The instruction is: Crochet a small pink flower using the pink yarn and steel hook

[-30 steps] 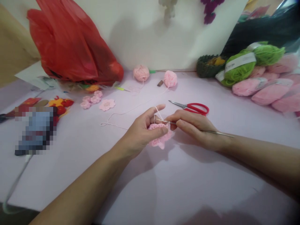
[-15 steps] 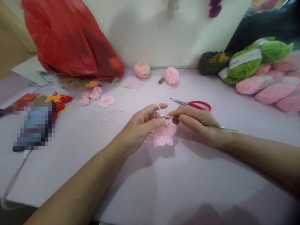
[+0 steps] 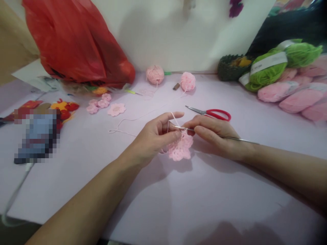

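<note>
Your left grip (image 3: 156,136) pinches the crochet (image 3: 181,148), your right grip (image 3: 218,136) the hook (image 3: 241,139); the basket (image 3: 225,72) holds something yellow (image 3: 244,62), and the bag (image 3: 76,44) hides its contents.

Both hands are bare: the left hand (image 3: 154,136) and the right hand (image 3: 221,137) have slim fingers (image 3: 166,118) and thumbs (image 3: 208,134) that look smooth from here. The left forearm (image 3: 89,199) and right forearm (image 3: 283,166) are uncovered too as far as I can see, slender, widening gently from narrow wrists; the fingernails are too blurred for me to make out.
</note>
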A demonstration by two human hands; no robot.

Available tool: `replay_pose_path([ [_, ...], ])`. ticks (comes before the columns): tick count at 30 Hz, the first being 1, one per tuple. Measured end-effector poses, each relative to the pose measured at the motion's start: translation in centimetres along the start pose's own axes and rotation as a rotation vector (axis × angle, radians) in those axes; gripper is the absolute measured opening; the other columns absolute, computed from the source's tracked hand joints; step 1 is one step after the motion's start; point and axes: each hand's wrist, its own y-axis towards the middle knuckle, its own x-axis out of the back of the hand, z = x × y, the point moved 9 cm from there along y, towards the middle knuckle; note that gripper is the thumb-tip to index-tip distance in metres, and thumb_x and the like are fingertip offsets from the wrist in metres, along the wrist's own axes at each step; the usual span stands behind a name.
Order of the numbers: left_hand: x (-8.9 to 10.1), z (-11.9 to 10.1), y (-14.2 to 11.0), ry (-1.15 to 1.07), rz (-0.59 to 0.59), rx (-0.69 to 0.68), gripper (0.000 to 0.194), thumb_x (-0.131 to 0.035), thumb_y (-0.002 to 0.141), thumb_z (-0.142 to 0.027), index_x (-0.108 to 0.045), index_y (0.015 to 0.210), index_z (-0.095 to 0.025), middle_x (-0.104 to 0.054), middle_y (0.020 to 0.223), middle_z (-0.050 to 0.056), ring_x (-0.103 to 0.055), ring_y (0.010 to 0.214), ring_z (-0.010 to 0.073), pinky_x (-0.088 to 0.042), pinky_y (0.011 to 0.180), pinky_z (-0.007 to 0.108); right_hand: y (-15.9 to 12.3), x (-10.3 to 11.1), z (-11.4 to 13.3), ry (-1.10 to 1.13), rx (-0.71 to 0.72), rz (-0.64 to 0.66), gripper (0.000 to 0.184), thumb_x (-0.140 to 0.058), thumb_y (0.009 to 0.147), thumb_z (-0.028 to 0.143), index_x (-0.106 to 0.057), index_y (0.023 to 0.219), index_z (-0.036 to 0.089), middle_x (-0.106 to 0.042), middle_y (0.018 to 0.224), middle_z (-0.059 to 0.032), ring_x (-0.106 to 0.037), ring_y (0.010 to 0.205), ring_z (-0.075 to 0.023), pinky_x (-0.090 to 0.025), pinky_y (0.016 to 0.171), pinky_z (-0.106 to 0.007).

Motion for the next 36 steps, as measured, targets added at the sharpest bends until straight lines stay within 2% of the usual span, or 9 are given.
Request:
replay_pose_path([
  [7,0.6,-0.4,0.0,-0.009,-0.027,-0.015,0.052,-0.068,0.082,-0.016,-0.058,0.132,-0.025,-0.06,0.081,-0.002,-0.055,0.065,0.0092,-0.042,0.057,0.021,0.1,0.3,0.0,-0.019,0.015,0.008,0.025,-0.048,0.101,0.031,-0.069,0.109,0.02,-0.07,0.096,-0.0029,-0.064,0.088,-0.0138,-0.052,0.079,-0.026],
  [18,1.7,-0.8,0.1,0.062,-0.077,-0.029,0.052,-0.066,0.081,-0.015,-0.058,0.132,-0.02,-0.063,0.079,-0.001,-0.054,0.062,0.0091,-0.04,0.054,0.022,0.1,-0.5,0.1,-0.082,0.019,0.177,0.032,-0.041,0.104,0.03,-0.067,0.119,0.02,-0.07,0.106,-0.0052,-0.066,0.097,-0.0167,-0.051,0.083,-0.03],
  [25,1.8,-1.4,0.1,0.238,-0.172,-0.089,0.05,-0.067,0.078,-0.016,-0.061,0.128,-0.017,-0.063,0.076,-0.001,-0.054,0.062,0.01,-0.042,0.055,0.023,0.1,-0.8,0.7,-0.197,0.111,0.143,0.03,-0.04,0.103,0.022,-0.066,0.117,0.017,-0.071,0.103,-0.006,-0.066,0.094,-0.0167,-0.049,0.083,-0.032],
  [28,1.9,-1.6,-0.1,0.309,-0.222,-0.121,0.049,-0.069,0.079,-0.019,-0.061,0.127,-0.017,-0.065,0.08,0.0,-0.056,0.065,0.0108,-0.045,0.058,0.023,-0.1,-0.9,1.8,-0.311,0.234,0.086,0.029,-0.04,0.101,0.018,-0.064,0.115,0.014,-0.072,0.1,-0.0082,-0.065,0.092,-0.0196,-0.047,0.082,-0.036],
  [31,1.7,-1.4,-0.2,0.306,-0.23,-0.119,0.049,-0.07,0.081,-0.024,-0.06,0.128,-0.017,-0.064,0.079,-0.001,-0.057,0.064,0.0109,-0.046,0.057,0.023,-0.5,-1.4,2.8,-0.524,0.336,0.033,0.028,-0.04,0.099,0.018,-0.063,0.115,0.012,-0.071,0.094,-0.0099,-0.063,0.085,-0.0223,-0.043,0.08,-0.041],
  [33,1.5,-1.3,-0.2,0.286,-0.228,-0.116,0.049,-0.069,0.082,-0.026,-0.059,0.129,-0.016,-0.063,0.078,-0.001,-0.055,0.062,0.0101,-0.045,0.056,0.023,-0.7,-1.7,3.1,-0.66,0.362,0.011,0.026,-0.04,0.1,0.02,-0.063,0.11,0.012,-0.069,0.088,-0.0089,-0.06,0.079,-0.0222,-0.041,0.079,-0.042],
  [36,1.0,-1.3,-0.2,0.245,-0.238,-0.135,0.051,-0.07,0.082,-0.025,-0.057,0.131,-0.015,-0.061,0.077,-0.002,-0.054,0.063,0.009,-0.044,0.056,0.022,-0.8,-1.9,3.2,-0.832,0.356,-0.021,0.023,-0.042,0.1,0.023,-0.062,0.093,0.016,-0.063,0.075,-0.0049,-0.054,0.071,-0.0198,-0.039,0.081,-0.042],
])
